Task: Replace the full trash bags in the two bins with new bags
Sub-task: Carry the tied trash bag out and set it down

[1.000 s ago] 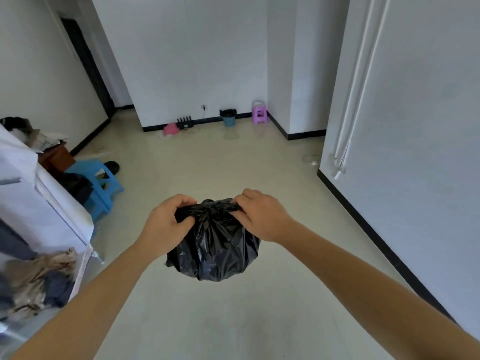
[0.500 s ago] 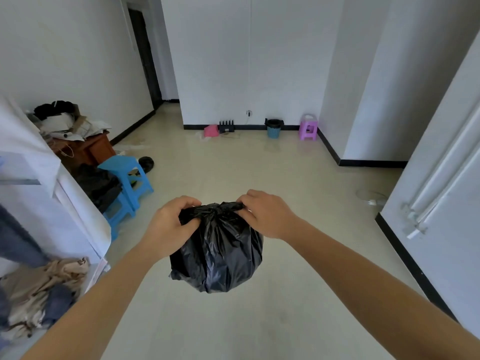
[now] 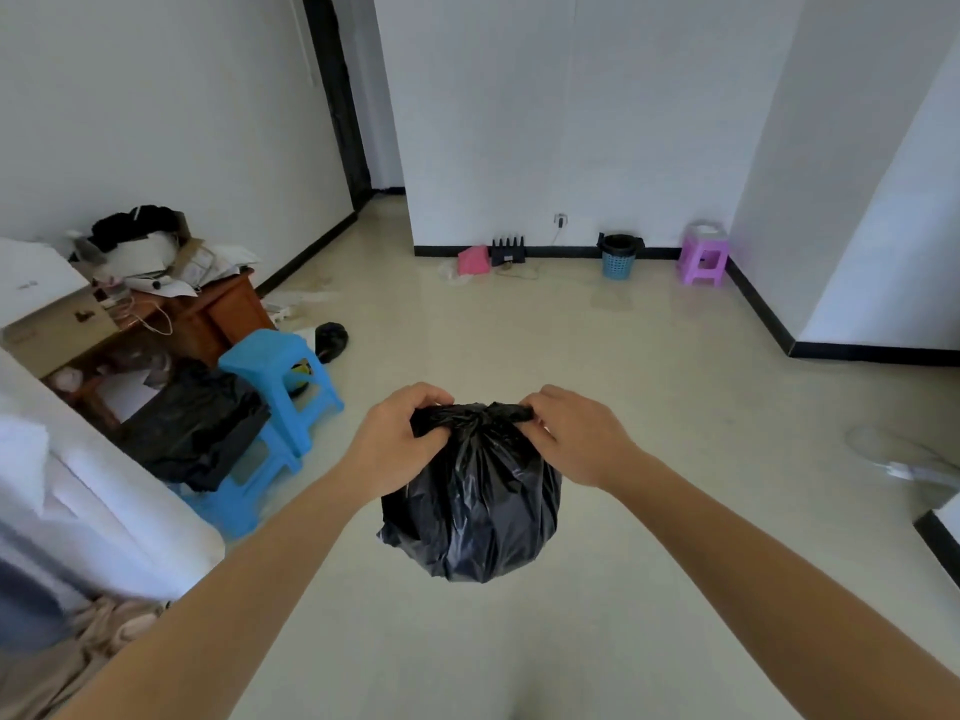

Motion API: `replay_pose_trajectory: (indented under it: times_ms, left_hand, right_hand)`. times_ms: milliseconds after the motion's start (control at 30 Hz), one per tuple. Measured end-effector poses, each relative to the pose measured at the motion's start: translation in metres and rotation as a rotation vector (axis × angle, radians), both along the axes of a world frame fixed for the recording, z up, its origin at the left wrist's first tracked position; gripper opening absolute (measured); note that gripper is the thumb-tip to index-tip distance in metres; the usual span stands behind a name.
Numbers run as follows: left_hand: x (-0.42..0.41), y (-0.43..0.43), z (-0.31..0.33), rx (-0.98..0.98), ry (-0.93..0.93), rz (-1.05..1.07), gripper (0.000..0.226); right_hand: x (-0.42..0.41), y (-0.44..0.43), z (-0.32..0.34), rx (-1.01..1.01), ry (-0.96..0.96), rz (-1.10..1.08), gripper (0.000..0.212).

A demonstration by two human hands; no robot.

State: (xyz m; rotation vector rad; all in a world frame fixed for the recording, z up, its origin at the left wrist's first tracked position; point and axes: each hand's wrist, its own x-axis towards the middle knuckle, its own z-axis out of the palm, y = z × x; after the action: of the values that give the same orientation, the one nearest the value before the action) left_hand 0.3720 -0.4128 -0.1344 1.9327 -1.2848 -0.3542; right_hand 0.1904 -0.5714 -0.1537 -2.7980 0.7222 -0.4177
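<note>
A full black trash bag (image 3: 472, 506) hangs in the air in front of me, its neck bunched together at the top. My left hand (image 3: 397, 441) grips the left side of the gathered neck and my right hand (image 3: 576, 433) pinches the right side. Far off against the back wall stands a small blue bin (image 3: 616, 262) lined with a black bag. A second black bag (image 3: 331, 341) lies on the floor near the blue stools.
Two blue stools (image 3: 278, 407) with dark cloth on them stand at the left, beside a cluttered wooden table (image 3: 208, 314) and a white cover. A purple stool (image 3: 704, 259), a pink item (image 3: 472, 260) and a black router sit along the back wall. A doorway opens at back left.
My view has swung to the left, bringing the table, stools and doorway further into sight. Both hands keep their hold on the bag's neck; the bag hangs the same way.
</note>
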Motion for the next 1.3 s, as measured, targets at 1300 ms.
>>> replay_pose_trajectory:
  times_ms: [1300]
  left_hand:
    - [0.943, -0.860, 0.011, -0.054, 0.117, 0.235, 0.039]
  right_hand:
    - [1.005, -0.871, 0.006, 0.421, -0.452, 0.174, 0.031]
